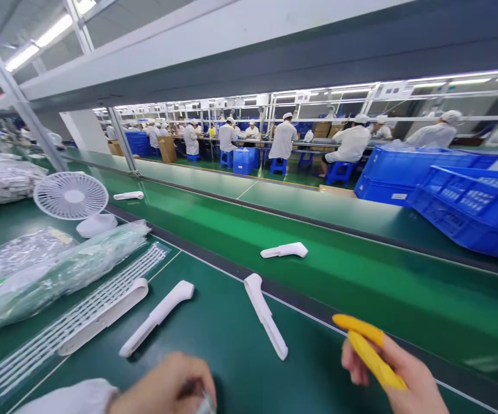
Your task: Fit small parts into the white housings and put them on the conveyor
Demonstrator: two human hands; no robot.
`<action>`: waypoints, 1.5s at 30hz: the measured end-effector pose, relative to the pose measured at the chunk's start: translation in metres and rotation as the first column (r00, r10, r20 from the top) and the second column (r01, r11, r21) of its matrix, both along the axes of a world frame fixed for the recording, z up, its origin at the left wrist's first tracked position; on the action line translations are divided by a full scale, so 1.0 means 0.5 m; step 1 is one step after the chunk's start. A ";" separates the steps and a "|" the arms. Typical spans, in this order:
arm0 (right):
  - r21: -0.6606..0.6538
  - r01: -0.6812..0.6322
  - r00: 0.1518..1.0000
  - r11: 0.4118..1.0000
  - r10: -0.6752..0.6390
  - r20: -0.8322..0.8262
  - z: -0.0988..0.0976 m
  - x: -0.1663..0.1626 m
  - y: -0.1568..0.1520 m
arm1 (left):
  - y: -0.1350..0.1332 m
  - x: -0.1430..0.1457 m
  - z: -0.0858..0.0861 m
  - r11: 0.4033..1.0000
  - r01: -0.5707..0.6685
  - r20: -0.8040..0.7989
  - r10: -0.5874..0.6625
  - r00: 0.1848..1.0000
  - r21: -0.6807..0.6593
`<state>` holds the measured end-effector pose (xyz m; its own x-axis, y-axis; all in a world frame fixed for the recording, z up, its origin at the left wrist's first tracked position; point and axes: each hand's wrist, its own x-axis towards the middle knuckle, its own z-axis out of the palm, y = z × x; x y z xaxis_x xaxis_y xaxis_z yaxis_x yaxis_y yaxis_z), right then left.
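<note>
My left hand (pixel 173 382) is at the bottom edge, slightly blurred, its fingers curled together. A small pale piece (pixel 206 404) shows at its fingertips, mostly cut off by the frame, so I cannot make out what it is. My right hand (pixel 389 362) is held over the bench edge, with yellow finger cots on two stretched fingers and nothing visible between them. Between the hands lies a white angled plastic handle piece (pixel 267 316). Left of it are another such handle (pixel 158 317) and a long white hollow piece (pixel 104 319), resting on a sheet of white strips (pixel 37 356).
A green conveyor belt (pixel 361 287) runs beyond the bench, carrying a white handle (pixel 284 250) and a farther one (pixel 129 196). At left are a white fan grille (pixel 71 195) and plastic bags (pixel 59 276). Blue crates (pixel 477 207) stand right; an overhead shelf (pixel 232 57) crosses above.
</note>
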<state>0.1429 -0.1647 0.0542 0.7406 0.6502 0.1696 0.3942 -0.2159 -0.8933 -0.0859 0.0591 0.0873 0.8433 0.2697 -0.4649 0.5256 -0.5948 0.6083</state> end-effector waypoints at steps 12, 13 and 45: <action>-0.440 0.054 0.596 0.897 0.324 0.735 0.003 0.229 0.252 | -0.137 0.168 -0.035 0.917 0.265 -0.127 -0.237 0.963 0.297; -0.450 0.046 0.563 0.892 0.349 0.749 0.003 0.233 0.263 | -0.136 0.175 -0.020 0.904 0.288 -0.129 -0.259 0.957 0.317; -0.226 -0.575 0.576 0.786 0.586 0.570 0.008 -0.073 0.349 | -0.094 0.029 0.003 0.989 0.149 0.077 -0.149 0.986 0.014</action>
